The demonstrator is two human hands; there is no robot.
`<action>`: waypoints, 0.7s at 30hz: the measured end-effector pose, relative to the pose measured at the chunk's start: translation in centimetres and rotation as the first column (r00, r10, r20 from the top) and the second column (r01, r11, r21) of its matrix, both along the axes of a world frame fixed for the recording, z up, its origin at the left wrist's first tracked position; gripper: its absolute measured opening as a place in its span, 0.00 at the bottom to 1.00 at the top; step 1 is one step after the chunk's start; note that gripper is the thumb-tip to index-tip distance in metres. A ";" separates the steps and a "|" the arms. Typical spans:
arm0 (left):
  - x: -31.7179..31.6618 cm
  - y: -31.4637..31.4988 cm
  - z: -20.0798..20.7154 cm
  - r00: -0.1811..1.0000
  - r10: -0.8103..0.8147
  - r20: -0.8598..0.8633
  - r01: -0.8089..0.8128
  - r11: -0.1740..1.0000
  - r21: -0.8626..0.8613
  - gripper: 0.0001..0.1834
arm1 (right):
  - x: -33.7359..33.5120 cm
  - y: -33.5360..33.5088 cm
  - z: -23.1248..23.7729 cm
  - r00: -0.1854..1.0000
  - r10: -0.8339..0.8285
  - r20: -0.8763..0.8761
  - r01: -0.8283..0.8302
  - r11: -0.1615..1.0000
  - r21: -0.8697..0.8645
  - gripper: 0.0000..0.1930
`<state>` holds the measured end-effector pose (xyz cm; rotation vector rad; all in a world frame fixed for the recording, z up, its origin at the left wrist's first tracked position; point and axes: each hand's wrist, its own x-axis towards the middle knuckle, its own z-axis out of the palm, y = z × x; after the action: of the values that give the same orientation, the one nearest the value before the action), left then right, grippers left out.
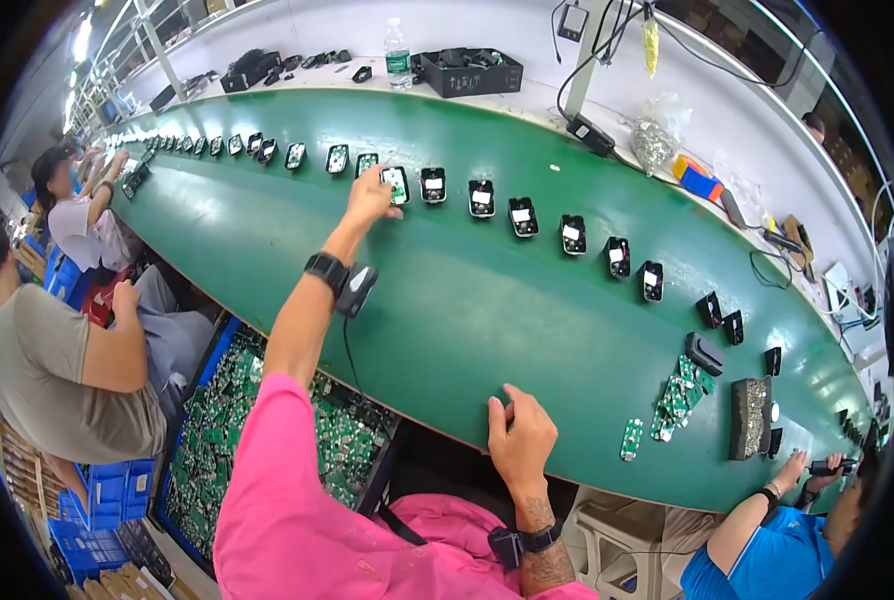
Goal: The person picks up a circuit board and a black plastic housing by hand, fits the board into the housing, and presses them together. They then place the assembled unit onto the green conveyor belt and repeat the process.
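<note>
1. Far left below the bench, a heap of loose green circuit boards lies in a blue-edged bin.
2. Along the far side of a long, glossy green work surface runs a spaced row of small black open cases. Left of the reaching arm, the nearer cases with bare green boards show their circuitry.
3. The left hand is stretched out to the row, its fingers closed in to grip the edges of a black case with a green board and white patch. Whether it is lifted cannot be told.
4. To its right, the black cases with white rectangular patches show mostly dark insides. Work on the row looks partway: the 2 sides seem to be at different stages.
5. The right hand is at the near edge, fingers loosely curled and partly spread, holding nothing.
6. Farther right, a pile of narrow green boards lies loose, apparently unused.
</note>
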<state>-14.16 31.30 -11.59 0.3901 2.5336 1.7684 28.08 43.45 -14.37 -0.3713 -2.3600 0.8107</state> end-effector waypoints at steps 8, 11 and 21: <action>-3.2 3.9 -0.7 0.938 -0.204 -0.280 0.066 0.899 -0.432 0.33 | 0.9 1.3 0.2 0.993 -0.119 -0.011 0.111 0.955 -0.274 0.06; -5.6 2.2 -1.6 0.549 -0.429 -0.717 0.044 0.872 -0.488 0.44 | 0.1 1.4 0.4 0.973 -0.085 -0.214 0.032 0.971 -0.238 0.04; 5.3 6.3 2.9 0.652 -0.579 -0.490 0.175 0.743 -0.646 0.38 | 11.7 8.4 0.6 0.620 -0.778 0.105 0.744 0.625 0.235 0.16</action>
<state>-8.88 37.58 -8.69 1.6460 2.8610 0.7193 39.80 51.89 -13.77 -1.3321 -2.0817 0.1468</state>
